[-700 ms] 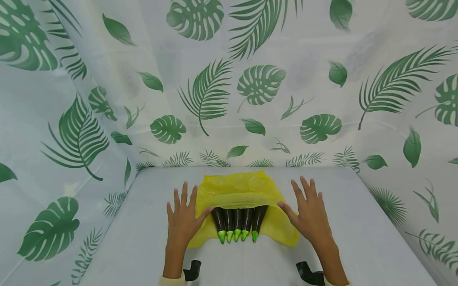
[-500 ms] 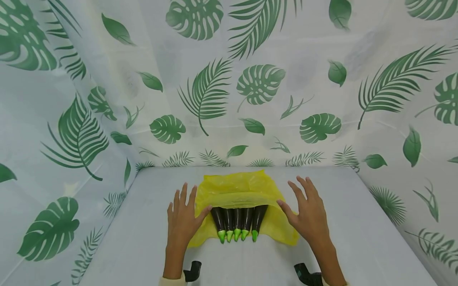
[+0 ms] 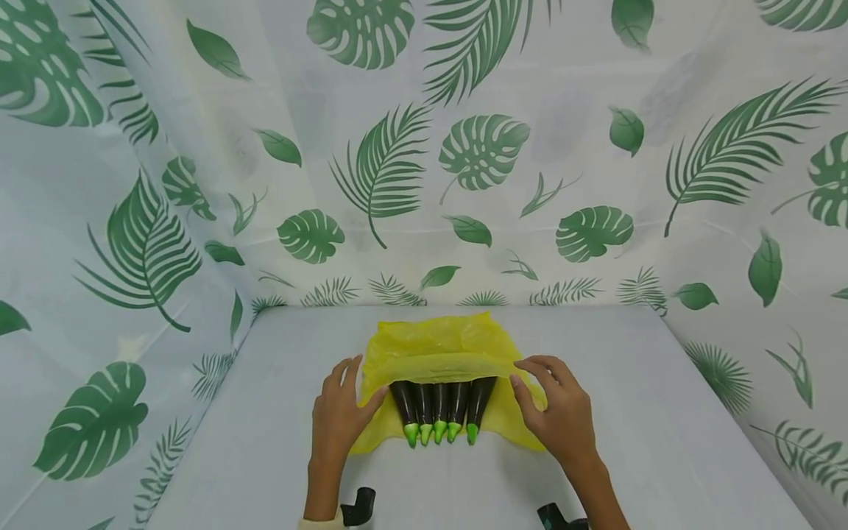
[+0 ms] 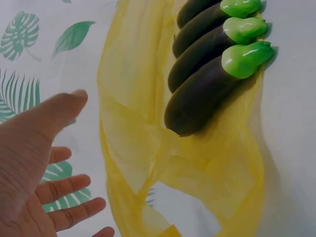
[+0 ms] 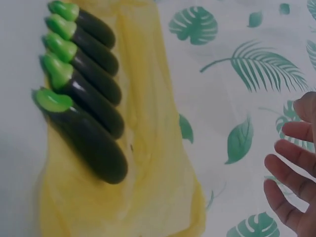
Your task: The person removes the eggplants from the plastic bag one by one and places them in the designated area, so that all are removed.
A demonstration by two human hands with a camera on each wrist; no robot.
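Observation:
Several dark eggplants (image 3: 440, 405) with bright green caps lie side by side on a yellow plastic bag (image 3: 437, 336), their caps toward the person. In the head view a raised edge of the bag hides their far ends. The left hand (image 3: 338, 419) is beside the bag's left edge, fingers spread and slightly bent, holding nothing. On the other side the right hand (image 3: 562, 416) hovers with thumb and fingers apart, fingertips overlapping the bag's right edge. In the left wrist view a handle loop of the bag (image 4: 121, 168) shows near the nearest eggplant (image 4: 197, 98).
The bag rests on a white table (image 3: 232, 442). Behind it rises a white curtain (image 3: 424, 283) printed with green leaves, which also runs along both sides. A black wrist fitting (image 3: 361, 506) juts inward below the left hand, and a similar one (image 3: 553, 517) below the right.
Both hands have lowered and bent their fingers. The right hand has moved left, closer over the bag's edge. The eggplants and bag stay in place.

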